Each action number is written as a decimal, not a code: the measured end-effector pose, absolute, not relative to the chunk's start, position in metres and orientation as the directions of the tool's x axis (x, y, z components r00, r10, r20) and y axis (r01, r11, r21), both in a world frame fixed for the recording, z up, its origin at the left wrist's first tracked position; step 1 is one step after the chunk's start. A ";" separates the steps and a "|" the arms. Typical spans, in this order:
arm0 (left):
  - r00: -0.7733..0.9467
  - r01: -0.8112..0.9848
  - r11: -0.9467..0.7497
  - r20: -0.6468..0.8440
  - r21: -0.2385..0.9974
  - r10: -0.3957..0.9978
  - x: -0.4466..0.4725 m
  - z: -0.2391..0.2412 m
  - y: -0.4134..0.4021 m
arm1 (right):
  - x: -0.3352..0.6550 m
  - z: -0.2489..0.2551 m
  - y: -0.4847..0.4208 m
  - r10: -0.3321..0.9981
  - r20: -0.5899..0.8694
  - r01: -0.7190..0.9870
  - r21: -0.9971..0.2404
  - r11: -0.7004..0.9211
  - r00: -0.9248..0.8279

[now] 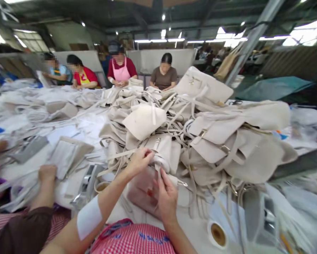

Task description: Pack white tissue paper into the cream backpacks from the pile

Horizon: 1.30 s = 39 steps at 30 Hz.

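Observation:
My left hand (141,161) is closed, thumb and fingers pinched on a pale bag strap near a whitish wrapped part (162,161). Just below and to the right, my right hand (167,194) pinches a light strap end (157,171) between thumb and fingers. Under both hands lies a beige handbag (141,192) with a small orange-brown mark, partly hidden by my right hand. A metal clasp (183,183) shows to the right of my fingers. Beyond my hands rises a heap of beige bags (145,121) with loose straps and gold-coloured buckles.
Tape dispensers (86,185) stand to the left and right (266,215). A tape roll (218,234) lies at front right. A neighbour's hand (47,173) rests beside a beige bag (68,153). Several people sit or stand across the table. A slanted metal post (253,42) rises behind.

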<state>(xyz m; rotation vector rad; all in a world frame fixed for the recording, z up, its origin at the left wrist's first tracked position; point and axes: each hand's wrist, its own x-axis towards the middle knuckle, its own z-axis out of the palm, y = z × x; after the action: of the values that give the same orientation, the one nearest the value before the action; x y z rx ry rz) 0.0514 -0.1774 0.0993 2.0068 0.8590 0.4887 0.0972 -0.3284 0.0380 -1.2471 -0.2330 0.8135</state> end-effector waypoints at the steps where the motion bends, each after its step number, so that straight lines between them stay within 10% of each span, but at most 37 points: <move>1: 0.684 0.424 -0.399 0.002 0.813 0.730 0.054 0.100 -0.177 | 0.097 0.037 -0.328 0.648 -0.264 -0.416 -0.905 0.092 0.715; 6: 0.701 0.587 -0.499 -0.091 0.638 0.707 0.061 0.110 -0.177 | 0.094 0.035 -0.337 0.603 -0.318 -0.453 -0.888 0.081 0.732; 10: 0.629 0.579 -0.555 0.107 0.597 0.770 0.055 0.115 -0.181 | 0.096 0.031 -0.349 0.618 -0.307 -0.415 -0.909 0.036 0.724; 20: 0.753 0.512 -0.338 -0.223 0.790 0.619 0.063 0.110 -0.175 | 0.107 0.027 -0.332 0.638 -0.178 -0.227 -0.974 -0.006 0.749; 29: 0.783 0.013 -0.160 0.089 0.987 0.616 0.072 0.114 -0.189 | 0.109 0.050 -0.356 0.754 -0.436 -0.627 -0.778 -0.040 0.492; 39: 0.765 -0.228 0.043 0.152 0.973 0.625 0.023 0.124 -0.214 | 0.116 0.067 -0.350 0.823 -0.516 -0.499 -0.791 -0.353 0.236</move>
<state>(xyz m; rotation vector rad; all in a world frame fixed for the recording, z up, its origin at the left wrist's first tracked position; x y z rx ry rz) 0.0234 -0.2139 0.1240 1.3828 0.3549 0.6741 0.1162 -0.3498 0.0671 -1.3296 -0.3422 1.4227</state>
